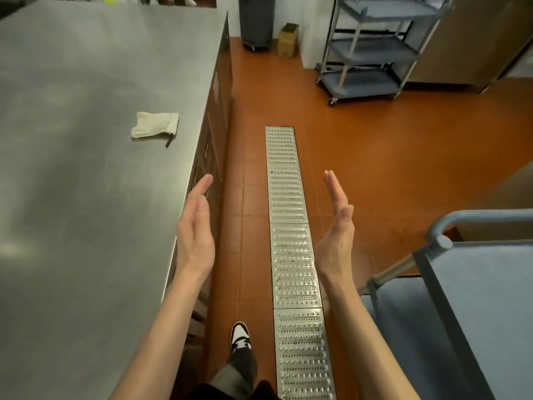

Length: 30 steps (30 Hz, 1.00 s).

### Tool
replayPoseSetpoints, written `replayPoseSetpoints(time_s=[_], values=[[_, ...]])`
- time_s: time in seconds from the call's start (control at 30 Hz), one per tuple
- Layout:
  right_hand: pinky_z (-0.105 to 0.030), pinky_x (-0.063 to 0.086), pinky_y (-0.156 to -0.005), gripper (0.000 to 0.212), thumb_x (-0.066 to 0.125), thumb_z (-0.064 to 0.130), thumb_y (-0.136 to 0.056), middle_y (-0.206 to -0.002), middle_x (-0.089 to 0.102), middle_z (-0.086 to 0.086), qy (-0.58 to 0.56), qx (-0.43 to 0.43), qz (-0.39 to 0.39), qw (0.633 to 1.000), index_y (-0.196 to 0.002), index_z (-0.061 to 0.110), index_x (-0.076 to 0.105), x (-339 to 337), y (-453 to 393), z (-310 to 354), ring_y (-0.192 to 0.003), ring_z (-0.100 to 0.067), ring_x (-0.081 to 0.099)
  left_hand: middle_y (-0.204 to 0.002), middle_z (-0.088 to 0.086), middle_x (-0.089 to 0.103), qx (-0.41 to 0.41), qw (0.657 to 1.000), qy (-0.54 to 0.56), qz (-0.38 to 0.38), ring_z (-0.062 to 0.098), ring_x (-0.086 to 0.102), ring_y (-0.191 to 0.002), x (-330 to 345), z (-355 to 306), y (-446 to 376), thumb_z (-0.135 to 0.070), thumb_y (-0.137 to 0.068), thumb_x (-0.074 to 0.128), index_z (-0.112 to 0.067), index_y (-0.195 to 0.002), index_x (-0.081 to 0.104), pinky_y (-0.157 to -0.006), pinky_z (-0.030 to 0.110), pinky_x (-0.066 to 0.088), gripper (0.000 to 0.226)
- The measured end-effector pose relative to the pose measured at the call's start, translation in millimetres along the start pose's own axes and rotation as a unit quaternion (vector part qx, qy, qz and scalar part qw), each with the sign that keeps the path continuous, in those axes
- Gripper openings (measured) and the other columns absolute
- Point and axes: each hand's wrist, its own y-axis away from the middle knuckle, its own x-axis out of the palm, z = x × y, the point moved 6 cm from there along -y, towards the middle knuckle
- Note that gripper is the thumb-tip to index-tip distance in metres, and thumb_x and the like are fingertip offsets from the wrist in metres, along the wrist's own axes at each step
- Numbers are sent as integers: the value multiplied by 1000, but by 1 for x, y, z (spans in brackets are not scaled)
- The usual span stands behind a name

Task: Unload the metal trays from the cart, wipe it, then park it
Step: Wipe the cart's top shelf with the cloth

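Observation:
A grey-blue cart stands at the lower right, its top shelf bare and its rounded handle toward me. No metal trays are in view. A crumpled white cloth lies on the steel counter to my left. My left hand and my right hand are held out flat in front of me, palms facing each other, fingers straight, holding nothing. The left hand hovers by the counter's right edge. The right hand is over the floor drain, left of the cart.
A long perforated metal drain grate runs down the orange tiled floor. A second three-shelf cart stands at the back right beside a steel cabinet. A dark bin and a small cardboard box sit against the far wall.

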Motion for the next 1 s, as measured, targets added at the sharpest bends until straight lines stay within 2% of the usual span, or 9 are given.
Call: replayPoseSetpoints(time_s=[0.17, 0.27, 0.37, 0.57, 0.77, 0.87, 1.0], values=[[-44, 25, -129, 82, 12, 71, -101, -162, 44, 12, 4, 15, -8, 1000, -159, 21, 39, 39, -54, -25, -153, -7, 35, -154, -1, 56, -11, 1000, 10, -4, 12, 47, -148, 5, 38, -69, -52, -107, 29, -30, -148, 50, -126, 35, 34, 51], [-36, 25, -128, 88, 11, 78, -98, -161, 45, 12, 12, 18, -23, 999, -159, 21, 40, 63, -85, -33, -152, -5, 36, -154, -2, 57, -19, 1000, 13, -6, 12, 48, -147, 6, 55, -111, -56, -106, 29, -31, -148, 50, -126, 37, 34, 53], [-37, 26, -128, 88, 11, 79, -97, -160, 46, 12, 17, 23, -30, 999, -158, 23, 41, 86, -117, -43, -151, -4, 36, -154, -3, 56, -16, 1000, 23, -6, 11, 47, -148, 10, 69, -154, -54, -107, 28, -33, -148, 49, -127, 39, 33, 50], [-48, 25, -128, 86, 12, 76, -100, -161, 46, 11, 18, 25, -24, 999, -159, 20, 40, 113, -176, -64, -152, -7, 36, -156, -3, 55, -24, 999, 29, -4, 8, 45, -148, 21, 88, -216, -54, -106, 27, -32, -148, 48, -127, 34, 33, 52], [-41, 24, -128, 86, 11, 76, -100, -162, 44, 9, 20, 31, 1, 999, -160, 21, 38, 139, -238, -90, -153, -6, 33, -156, -3, 54, -31, 999, 24, -8, 8, 44, -149, 38, 114, -269, -53, -107, 26, -22, -153, 48, -126, 32, 33, 60], [-42, 24, -129, 87, 12, 77, -99, -161, 45, 10, 15, 29, 15, 999, -159, 20, 39, 154, -276, -102, -153, -5, 33, -156, -1, 55, -33, 999, 22, -25, 9, 46, -148, 47, 128, -305, -47, -109, 27, -12, -155, 48, -125, 31, 34, 62], [-50, 27, -127, 86, 15, 77, -99, -161, 46, 12, -5, 34, 43, 998, -159, 21, 40, 173, -335, -120, -152, -8, 36, -155, 3, 55, -33, 998, 19, -47, 11, 46, -148, 64, 139, -352, -33, -112, 27, -8, -154, 48, -124, 29, 35, 53]])
